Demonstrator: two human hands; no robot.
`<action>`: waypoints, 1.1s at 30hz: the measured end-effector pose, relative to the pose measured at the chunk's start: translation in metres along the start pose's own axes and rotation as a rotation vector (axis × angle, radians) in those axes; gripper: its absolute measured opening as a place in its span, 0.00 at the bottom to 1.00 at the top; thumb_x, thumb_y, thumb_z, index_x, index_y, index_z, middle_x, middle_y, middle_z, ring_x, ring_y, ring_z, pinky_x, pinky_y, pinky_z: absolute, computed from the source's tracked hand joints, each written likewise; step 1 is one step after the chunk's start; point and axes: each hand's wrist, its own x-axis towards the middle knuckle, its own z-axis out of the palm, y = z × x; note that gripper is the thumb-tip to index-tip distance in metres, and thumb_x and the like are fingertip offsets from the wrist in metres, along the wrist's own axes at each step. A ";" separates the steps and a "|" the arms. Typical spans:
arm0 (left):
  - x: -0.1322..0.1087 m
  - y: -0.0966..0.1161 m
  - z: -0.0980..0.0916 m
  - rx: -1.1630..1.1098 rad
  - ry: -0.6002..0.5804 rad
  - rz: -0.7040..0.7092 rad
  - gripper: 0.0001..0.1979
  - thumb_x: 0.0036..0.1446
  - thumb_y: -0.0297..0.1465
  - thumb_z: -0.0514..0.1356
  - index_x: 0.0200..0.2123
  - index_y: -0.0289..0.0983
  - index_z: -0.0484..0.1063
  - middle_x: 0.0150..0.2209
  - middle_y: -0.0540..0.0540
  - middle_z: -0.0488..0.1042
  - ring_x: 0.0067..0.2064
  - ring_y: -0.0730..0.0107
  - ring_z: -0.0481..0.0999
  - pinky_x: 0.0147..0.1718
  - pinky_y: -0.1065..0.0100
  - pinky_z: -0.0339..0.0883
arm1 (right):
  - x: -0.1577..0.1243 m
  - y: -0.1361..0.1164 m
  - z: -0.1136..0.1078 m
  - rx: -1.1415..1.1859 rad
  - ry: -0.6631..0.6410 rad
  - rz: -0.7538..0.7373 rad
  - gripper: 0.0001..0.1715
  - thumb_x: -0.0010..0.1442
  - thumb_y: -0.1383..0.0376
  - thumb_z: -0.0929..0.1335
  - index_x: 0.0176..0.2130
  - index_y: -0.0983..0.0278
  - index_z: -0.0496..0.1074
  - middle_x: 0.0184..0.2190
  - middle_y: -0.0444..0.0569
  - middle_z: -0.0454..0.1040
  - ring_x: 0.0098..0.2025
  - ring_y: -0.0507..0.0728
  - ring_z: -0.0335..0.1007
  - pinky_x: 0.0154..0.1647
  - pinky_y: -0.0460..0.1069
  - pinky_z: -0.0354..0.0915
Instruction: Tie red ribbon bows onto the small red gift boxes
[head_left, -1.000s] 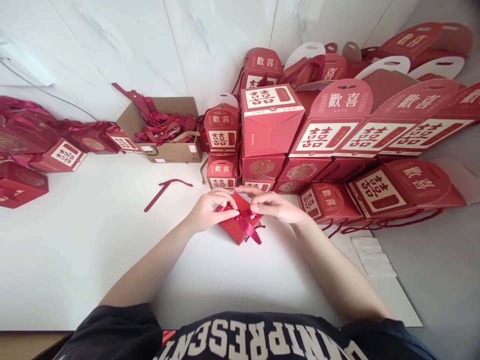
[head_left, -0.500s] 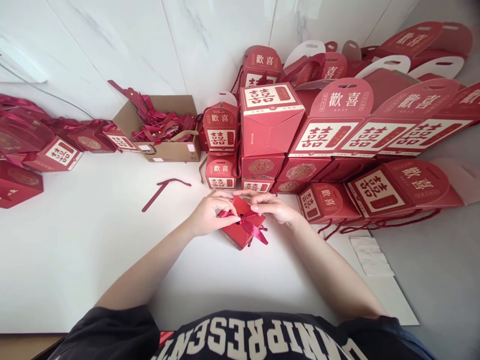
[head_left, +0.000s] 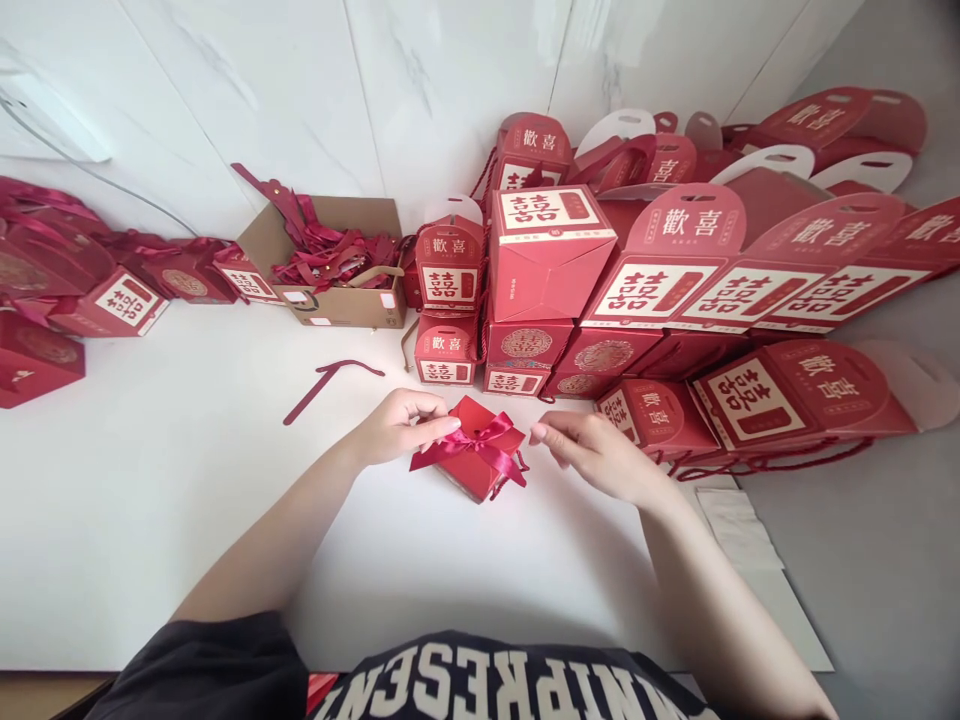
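Observation:
A small red gift box [head_left: 469, 475] lies on the white table, with a shiny crimson ribbon bow [head_left: 484, 444] across its top. At the box's left side, my left hand [head_left: 409, 425] pinches the ribbon between thumb and fingers. My right hand [head_left: 585, 450] is just right of the box, off the bow, its thumb and index finger pressed together; whether anything thin is between them is too small to tell. Dark red cord shows at the box's right edge.
Behind the box, red printed boxes [head_left: 551, 265] are stacked to the right. A cardboard box [head_left: 352, 305] holds many ribbons. A loose dark red strip [head_left: 322, 380] lies on the white table [head_left: 187, 450]. More red boxes [head_left: 124, 300] stand left; white papers [head_left: 739, 525] lie right.
My right hand has left the box and moved right. My left hand has shifted slightly left. The bow's loops now show spread across the box top.

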 end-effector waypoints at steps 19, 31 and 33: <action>0.007 -0.010 0.005 -0.163 -0.031 -0.145 0.23 0.62 0.41 0.58 0.19 0.36 0.57 0.12 0.56 0.57 0.15 0.82 0.55 0.18 0.73 0.47 | -0.006 0.024 0.040 0.485 -0.279 -0.019 0.24 0.62 0.49 0.67 0.28 0.66 0.71 0.19 0.38 0.58 0.22 0.47 0.48 0.24 0.45 0.47; 0.013 -0.030 0.010 -0.421 -0.019 -0.227 0.21 0.56 0.42 0.62 0.20 0.34 0.64 0.13 0.56 0.57 0.13 0.84 0.52 0.14 0.72 0.39 | -0.016 0.029 0.006 0.027 -0.373 0.009 0.12 0.61 0.58 0.68 0.37 0.64 0.74 0.25 0.41 0.68 0.26 0.51 0.62 0.28 0.46 0.56; 0.012 -0.030 0.009 -0.427 -0.042 -0.234 0.21 0.56 0.44 0.62 0.21 0.35 0.65 0.12 0.55 0.58 0.12 0.83 0.54 0.14 0.72 0.39 | -0.023 0.016 0.002 -0.178 -0.086 0.027 0.10 0.64 0.62 0.64 0.40 0.63 0.74 0.28 0.44 0.72 0.28 0.53 0.66 0.31 0.48 0.60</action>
